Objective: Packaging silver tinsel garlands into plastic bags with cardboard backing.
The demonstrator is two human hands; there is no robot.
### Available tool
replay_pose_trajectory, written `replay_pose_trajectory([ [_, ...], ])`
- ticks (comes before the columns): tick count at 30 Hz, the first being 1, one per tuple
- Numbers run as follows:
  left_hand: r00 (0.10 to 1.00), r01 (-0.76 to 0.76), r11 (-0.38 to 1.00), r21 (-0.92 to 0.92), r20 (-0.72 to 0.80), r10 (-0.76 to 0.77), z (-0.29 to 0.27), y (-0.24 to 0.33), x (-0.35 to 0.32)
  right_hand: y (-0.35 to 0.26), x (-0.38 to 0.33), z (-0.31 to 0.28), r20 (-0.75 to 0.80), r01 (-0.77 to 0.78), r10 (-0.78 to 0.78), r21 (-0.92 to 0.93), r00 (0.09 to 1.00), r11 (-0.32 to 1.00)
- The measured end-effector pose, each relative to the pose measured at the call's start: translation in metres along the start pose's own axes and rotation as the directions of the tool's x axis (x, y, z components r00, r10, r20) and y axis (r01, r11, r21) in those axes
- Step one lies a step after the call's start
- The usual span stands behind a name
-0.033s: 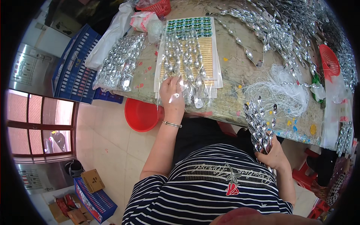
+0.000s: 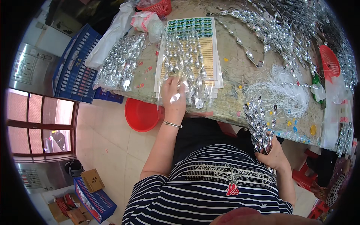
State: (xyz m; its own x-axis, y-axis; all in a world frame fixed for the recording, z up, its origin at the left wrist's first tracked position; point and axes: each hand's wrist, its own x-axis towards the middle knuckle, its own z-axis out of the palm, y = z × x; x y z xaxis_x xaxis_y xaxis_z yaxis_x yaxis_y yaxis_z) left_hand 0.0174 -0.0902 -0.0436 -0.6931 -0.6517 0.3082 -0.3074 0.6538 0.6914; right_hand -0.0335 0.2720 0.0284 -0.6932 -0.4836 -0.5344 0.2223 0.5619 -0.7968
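At the table's near edge my left hand [image 2: 174,92] has its fingers curled at the mouth of a clear plastic bag [image 2: 208,92], and shiny film lies over part of the hand. Inside the bag are several silver twisted strips [image 2: 188,60], flat on printed sheets [image 2: 217,71] with rows of green and gold labels. My right hand [image 2: 273,153] is closed around a bunch of silver twisted strips [image 2: 259,125], held upright in front of the table edge. The palm side of that grip is hidden.
A filled bag of strips [image 2: 122,62] lies left on the table [image 2: 232,97]. Tangled white string [image 2: 287,92] and a heap of loose strips [image 2: 277,30] are on the right. A red basket [image 2: 330,60] stands farther right. Below is a red basin [image 2: 140,116].
My left hand has shifted very slightly to the right at the bag's mouth. The right hand and its bunch look the same.
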Motion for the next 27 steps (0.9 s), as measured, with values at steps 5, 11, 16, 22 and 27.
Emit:
replay_pose_trajectory([
  [5,0.962,-0.251,0.928,0.276,-0.038,0.272,0.002,0.008,-0.006,-0.003,-0.001,0.001,0.003,0.003,-0.003,0.001,1.0,1.0],
  [11,0.982,-0.19,0.943,0.273,0.068,0.178,0.002,0.012,-0.001,0.007,0.001,-0.001,0.019,-0.005,0.005,0.013,1.0,1.0],
  [16,0.96,-0.234,0.936,0.265,-0.089,0.265,0.011,-0.003,-0.005,0.008,-0.001,0.0,0.009,0.019,-0.019,0.027,1.0,0.999],
  [22,0.958,-0.272,0.918,0.287,-0.013,0.288,0.008,-0.001,-0.004,0.007,0.0,-0.001,0.012,0.024,-0.024,0.031,1.0,0.999],
  [27,0.953,-0.29,0.882,0.371,0.028,0.301,0.005,0.002,-0.002,0.0,-0.001,0.0,0.012,0.006,-0.006,0.025,1.0,1.0],
])
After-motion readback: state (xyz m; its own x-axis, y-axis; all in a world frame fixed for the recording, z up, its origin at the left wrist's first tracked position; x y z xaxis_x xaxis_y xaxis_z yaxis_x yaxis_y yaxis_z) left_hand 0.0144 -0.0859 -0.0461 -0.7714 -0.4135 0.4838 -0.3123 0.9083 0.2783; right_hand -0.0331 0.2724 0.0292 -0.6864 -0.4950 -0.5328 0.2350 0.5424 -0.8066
